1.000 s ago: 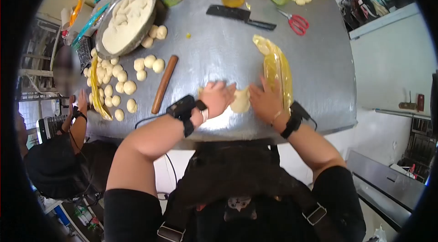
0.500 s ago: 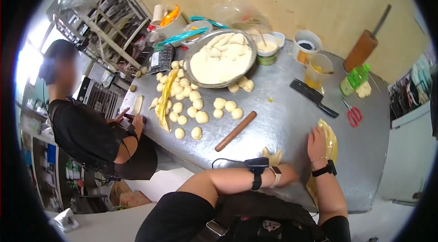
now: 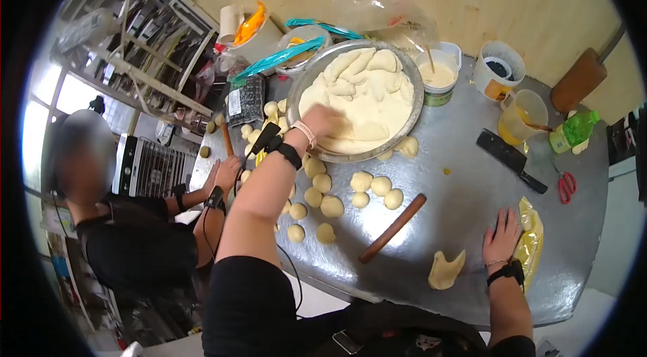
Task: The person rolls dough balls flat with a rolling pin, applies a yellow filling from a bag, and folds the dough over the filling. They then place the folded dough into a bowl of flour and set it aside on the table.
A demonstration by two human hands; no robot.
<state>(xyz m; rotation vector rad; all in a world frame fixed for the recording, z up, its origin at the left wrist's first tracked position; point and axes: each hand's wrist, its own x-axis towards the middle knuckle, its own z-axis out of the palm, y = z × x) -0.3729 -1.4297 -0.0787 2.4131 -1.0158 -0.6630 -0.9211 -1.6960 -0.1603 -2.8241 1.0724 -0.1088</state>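
Observation:
My left hand (image 3: 325, 121) is over the near left part of a large metal bowl (image 3: 418, 98) and touches or nears the white flour (image 3: 371, 104) in it; its fingers are smeared by motion. Flat on the metal table (image 3: 431, 222), my right hand (image 3: 502, 236) has its fingers spread, beside a yellow plastic bag (image 3: 530, 242). A flattened, forked dough piece (image 3: 445, 271) lies to the left of that hand. Between it and the bowl are a wooden rolling pin (image 3: 393, 228) and round dough balls (image 3: 381, 186).
At the left, a co-worker (image 3: 135, 242) has both hands at the table edge, near another rolling pin (image 3: 227, 139). Toward the right lie a cleaver (image 3: 510, 159), red scissors (image 3: 567, 187), a green bottle (image 3: 573, 131) and a jug (image 3: 522, 116). Tubs (image 3: 438, 74) line the wall.
My left hand has gone from near the front edge up and left to the bowl. My right hand stays on the table by the yellow bag. The view has shifted; the co-worker's hands have moved.

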